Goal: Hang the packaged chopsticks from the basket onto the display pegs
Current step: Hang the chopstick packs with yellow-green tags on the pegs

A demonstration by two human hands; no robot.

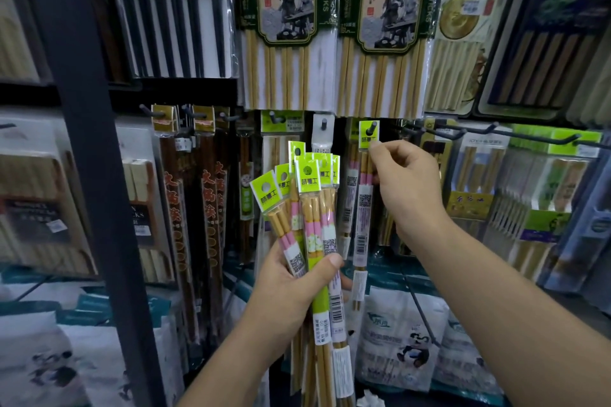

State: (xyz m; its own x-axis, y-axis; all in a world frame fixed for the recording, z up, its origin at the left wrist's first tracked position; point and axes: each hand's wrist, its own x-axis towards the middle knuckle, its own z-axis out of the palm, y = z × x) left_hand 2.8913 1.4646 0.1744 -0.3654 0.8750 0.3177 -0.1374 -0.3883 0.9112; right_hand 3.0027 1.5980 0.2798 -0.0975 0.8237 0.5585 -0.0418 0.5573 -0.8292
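My left hand (294, 277) grips a bundle of several chopstick packs (309, 205), each with a lime-green header card and pink-banded sticks, fanned upright in front of the display. My right hand (405, 182) pinches the top of one more pack of the same kind (363, 205), just under its green header card. That card is threaded on a dark peg (373, 126). The pack hangs straight down from the peg. No basket is in view.
Other pegs carry goods: a white-carded pack (323, 132) left of the peg, dark red chopsticks (178, 195) farther left, bare hooks (496, 129) at the right. Large bamboo chopstick packs (287, 26) hang above. A dark upright post (89, 142) stands at left.
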